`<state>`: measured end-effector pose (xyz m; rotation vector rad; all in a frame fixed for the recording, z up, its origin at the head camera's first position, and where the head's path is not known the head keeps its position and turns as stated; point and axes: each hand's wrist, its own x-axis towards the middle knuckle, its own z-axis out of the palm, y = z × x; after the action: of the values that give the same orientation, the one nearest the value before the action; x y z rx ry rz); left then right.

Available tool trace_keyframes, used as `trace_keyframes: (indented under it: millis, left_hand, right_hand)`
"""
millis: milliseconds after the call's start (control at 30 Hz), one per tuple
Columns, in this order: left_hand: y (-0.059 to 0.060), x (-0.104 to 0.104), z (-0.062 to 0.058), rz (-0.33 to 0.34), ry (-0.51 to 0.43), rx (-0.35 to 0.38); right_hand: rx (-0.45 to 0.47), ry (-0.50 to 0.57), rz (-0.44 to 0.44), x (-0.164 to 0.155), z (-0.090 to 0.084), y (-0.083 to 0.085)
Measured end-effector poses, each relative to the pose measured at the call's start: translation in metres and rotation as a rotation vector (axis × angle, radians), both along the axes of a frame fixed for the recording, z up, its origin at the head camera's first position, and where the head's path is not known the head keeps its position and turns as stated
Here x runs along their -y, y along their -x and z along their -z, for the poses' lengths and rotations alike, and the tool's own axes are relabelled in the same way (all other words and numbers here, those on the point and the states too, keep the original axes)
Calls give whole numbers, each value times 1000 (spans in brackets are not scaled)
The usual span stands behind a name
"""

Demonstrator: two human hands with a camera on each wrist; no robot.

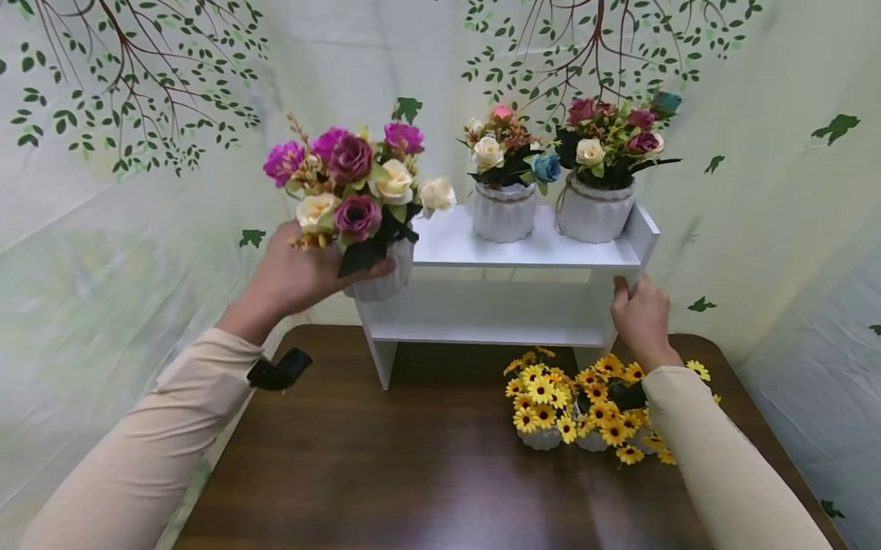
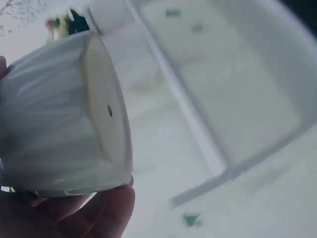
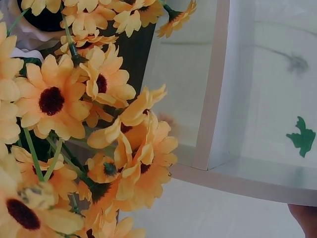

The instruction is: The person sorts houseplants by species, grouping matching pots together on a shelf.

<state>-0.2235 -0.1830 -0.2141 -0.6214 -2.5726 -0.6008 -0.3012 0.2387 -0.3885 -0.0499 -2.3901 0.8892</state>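
Note:
My left hand (image 1: 298,272) grips a white ribbed flowerpot (image 1: 386,281) of purple, magenta and cream artificial roses. The pot is at the left end of a two-tier white shelf (image 1: 485,310); in the left wrist view its underside, with a small hole, shows and the pot (image 2: 54,114) looks held clear of the boards. My right hand (image 1: 642,316) holds the shelf's right side panel, thumb up; its other fingers are partly hidden. Two more white rose pots, a smaller one (image 1: 504,216) and a wider one (image 1: 597,213), stand on the top board's right half.
Several pots of yellow daisy-like flowers (image 1: 539,393) stand on the brown wooden table (image 1: 390,487), before the shelf's right leg and close to my right forearm. A leaf-printed curtain (image 1: 345,52) hangs behind. A black strap end (image 1: 279,370) sticks out from my left wrist.

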Motion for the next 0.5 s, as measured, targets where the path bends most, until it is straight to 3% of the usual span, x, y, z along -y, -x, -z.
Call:
trace_keyframes:
  millis: [67,100,267,400,500]
  left_hand:
    - [12,-5,-17,-23,6,37]
    - [16,-9,-25,-54,-51,98]
    - [36,-21,-54,-60,-235,213]
    - [51,-32,-69,-115,-344,287]
    - [65,-44,-74,-145,-423,362]
  right_hand:
    - [-3,1,1,-1,0,0]
    - [-3,2,0,-1,0,0]
    - [0,-5,7,-1,0,-1]
    - [10,-8,9,0,0,-1]
    - [15,-10,12,0,-1,-1]
